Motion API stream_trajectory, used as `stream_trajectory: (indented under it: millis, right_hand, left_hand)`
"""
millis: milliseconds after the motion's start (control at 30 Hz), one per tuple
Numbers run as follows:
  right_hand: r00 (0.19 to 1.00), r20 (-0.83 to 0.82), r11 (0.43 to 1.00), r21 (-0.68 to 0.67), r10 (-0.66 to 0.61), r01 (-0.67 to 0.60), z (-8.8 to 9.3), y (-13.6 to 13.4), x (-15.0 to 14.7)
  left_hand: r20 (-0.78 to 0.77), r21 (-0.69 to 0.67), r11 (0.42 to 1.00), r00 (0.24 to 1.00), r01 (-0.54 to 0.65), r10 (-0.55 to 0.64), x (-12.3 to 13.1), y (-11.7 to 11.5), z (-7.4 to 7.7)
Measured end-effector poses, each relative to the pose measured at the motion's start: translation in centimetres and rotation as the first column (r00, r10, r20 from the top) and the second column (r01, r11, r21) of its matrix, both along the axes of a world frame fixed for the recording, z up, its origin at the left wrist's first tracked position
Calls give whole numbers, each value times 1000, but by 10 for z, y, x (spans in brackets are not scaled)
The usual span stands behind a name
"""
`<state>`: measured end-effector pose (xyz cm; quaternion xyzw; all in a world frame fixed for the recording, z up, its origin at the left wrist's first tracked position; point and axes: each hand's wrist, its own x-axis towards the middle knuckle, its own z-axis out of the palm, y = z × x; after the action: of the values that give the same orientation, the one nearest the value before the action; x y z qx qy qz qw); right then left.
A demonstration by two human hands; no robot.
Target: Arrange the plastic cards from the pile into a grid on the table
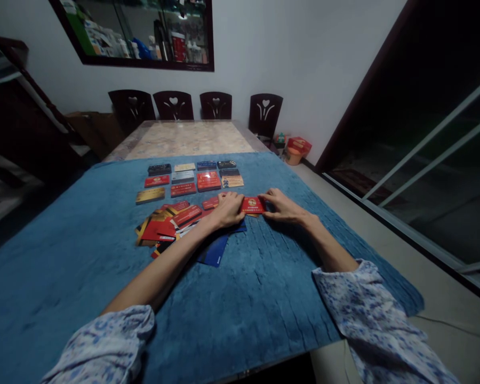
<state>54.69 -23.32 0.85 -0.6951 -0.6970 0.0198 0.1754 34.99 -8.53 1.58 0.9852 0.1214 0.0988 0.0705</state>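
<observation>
Both my hands meet over a red card (252,205) with a round emblem, lying on the blue cloth (244,298). My left hand (229,209) has its fingers curled on the card's left edge. From the other side, the fingertips of my right hand (282,207) pinch its right edge. A loose heap of red, gold and dark cards (168,224) spreads to the left of my left hand, and a blue card (214,250) lies under my left wrist. Beyond the hands, sorted cards (192,178) lie in neat rows.
The blue cloth covers the near part of a long marble-topped table (188,140). Several dark chairs (216,105) stand at its far end below a glass-fronted wall cabinet (144,32). A red container (298,148) sits on the floor at right, near sliding glass doors (436,154).
</observation>
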Motion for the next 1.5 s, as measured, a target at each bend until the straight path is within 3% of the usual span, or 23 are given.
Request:
stream_trajectory:
  millis: [533,1000,1500]
  right_hand:
    - [999,-8,995,81,52,-52,-6,1,8]
    - [998,16,995,82,60,-61,4,8,3]
    - [989,76,990,51,126,-130,16,39,-24]
  left_hand:
    - [-29,-56,998,999,-42,40,-3,-1,8]
    - [-55,-30,998,997,-64,62,-6,6,11]
    - [-118,-14,990,983,-141,138,-39,17,30]
